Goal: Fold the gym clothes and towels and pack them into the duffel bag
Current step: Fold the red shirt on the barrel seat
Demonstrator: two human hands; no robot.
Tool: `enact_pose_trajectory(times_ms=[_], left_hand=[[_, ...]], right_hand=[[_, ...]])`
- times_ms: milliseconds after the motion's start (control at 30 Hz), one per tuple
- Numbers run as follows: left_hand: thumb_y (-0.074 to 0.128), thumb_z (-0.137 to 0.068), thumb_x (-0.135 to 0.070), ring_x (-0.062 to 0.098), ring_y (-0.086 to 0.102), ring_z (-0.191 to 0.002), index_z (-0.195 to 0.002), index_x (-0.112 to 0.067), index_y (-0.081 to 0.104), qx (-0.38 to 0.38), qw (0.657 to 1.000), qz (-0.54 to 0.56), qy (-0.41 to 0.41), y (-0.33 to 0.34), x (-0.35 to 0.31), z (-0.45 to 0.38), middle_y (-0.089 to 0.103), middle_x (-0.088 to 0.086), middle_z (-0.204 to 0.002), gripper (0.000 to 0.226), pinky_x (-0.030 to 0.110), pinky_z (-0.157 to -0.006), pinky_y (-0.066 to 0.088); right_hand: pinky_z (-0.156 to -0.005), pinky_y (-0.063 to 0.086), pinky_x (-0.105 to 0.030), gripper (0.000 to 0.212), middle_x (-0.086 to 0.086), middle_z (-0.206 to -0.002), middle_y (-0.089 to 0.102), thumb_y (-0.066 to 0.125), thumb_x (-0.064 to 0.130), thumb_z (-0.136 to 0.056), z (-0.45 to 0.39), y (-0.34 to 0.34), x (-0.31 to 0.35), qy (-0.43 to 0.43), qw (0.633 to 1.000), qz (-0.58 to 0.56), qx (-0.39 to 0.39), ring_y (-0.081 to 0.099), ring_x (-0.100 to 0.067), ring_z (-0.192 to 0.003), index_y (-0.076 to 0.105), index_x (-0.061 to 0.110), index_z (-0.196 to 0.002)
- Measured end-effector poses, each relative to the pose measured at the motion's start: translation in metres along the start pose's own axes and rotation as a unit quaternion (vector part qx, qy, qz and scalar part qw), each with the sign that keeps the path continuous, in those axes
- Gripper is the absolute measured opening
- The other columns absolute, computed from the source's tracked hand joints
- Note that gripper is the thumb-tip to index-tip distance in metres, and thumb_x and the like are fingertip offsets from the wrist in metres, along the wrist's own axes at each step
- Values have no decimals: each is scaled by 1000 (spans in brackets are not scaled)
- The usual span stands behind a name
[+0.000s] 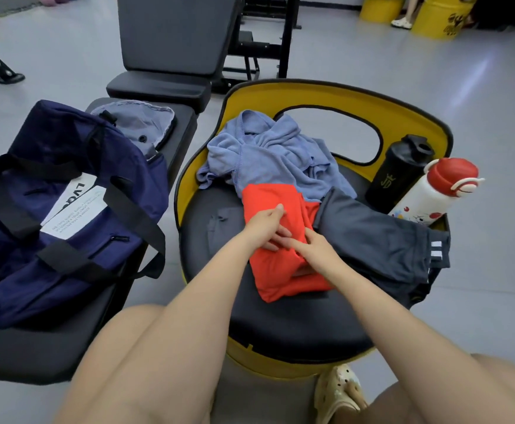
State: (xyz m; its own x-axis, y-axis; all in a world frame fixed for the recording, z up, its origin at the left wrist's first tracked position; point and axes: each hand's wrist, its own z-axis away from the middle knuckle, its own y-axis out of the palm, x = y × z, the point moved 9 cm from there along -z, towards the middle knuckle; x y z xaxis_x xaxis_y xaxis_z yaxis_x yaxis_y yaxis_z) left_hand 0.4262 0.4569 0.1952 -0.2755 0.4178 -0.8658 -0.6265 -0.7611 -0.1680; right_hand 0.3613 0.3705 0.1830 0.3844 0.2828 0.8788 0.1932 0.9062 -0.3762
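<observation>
While both hands are working the orange garment (pixel 283 270) at centre of the round seat (pixel 296 328), nothing visible is sitting packed in the duffel bag (pixel 51 228), so I'm judging the task as early.

Left hand (pixel 266 224): fingers mostly straight, lying flat on the orange cloth, thumb up at its 12 o'clock edge; reading that grip as open and pressing. Right hand (pixel 318 247): fingertips dipping into a crease of the same cloth; can't tell whether it's pinching or just pressing.

Orange piece is looking partly folded. Blue towel (pixel 268 154) is lying crumpled at 12 o'clock of it, grey shorts (pixel 381 240) spread unfolded at 3 o'clock. Both are waiting.

Duffel is sitting on the table at 9 o'clock, mouth gaping at its far end.

Hard to read: bag interior is hidden by its own flap; a small grey item (pixel 222 228) at the orange piece's 9 o'clock is blending into the seat; shorts' lower edge is dropping off the seat rim.
</observation>
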Motion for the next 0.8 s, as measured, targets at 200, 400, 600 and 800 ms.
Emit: enact_pose_trajectory(times_ms=[200, 400, 600, 800], left_hand=[[51, -96, -15, 4, 56, -61, -128, -14, 56, -68, 976, -166, 121, -2, -9, -5, 58, -5, -72, 33, 17, -56, 44], [61, -90, -32, 19, 42, -114, -131, -28, 54, -120, 892, -380, 213, -3, -6, 2, 49, 3, -117, 42, 34, -99, 39], [42, -100, -20, 19, 14, -144, -142, -24, 41, -45, 835, -477, 270, 9, 0, 2, 29, -1, -153, 43, 41, -115, 22], [23, -103, -36, 16, -7, -147, -152, -27, 5, 6, 764, -607, 220, 8, 24, -9, -7, -4, -160, 52, 39, -117, 4]], right_hand=[[-72, 57, -53, 3, -5, -73, 59, 65, 13, -81, 5, -23, -19, 72, 997, -8, -32, 64, -29, -78, 64, 15, -80], [-75, 54, -34, 14, -8, -96, 69, 57, 21, -92, 20, -52, -8, 38, 984, 135, -108, 64, -25, -92, 69, 13, -94], [-81, 46, -35, 31, -3, -98, 66, 47, 34, -93, 66, 1, 60, -428, 792, 414, -134, 59, -23, -93, 68, 12, -96], [-96, 49, -44, 58, -5, -127, 63, 23, 47, -98, 36, 17, -16, -324, 752, 573, -23, 60, -26, -118, 65, 16, -123]])
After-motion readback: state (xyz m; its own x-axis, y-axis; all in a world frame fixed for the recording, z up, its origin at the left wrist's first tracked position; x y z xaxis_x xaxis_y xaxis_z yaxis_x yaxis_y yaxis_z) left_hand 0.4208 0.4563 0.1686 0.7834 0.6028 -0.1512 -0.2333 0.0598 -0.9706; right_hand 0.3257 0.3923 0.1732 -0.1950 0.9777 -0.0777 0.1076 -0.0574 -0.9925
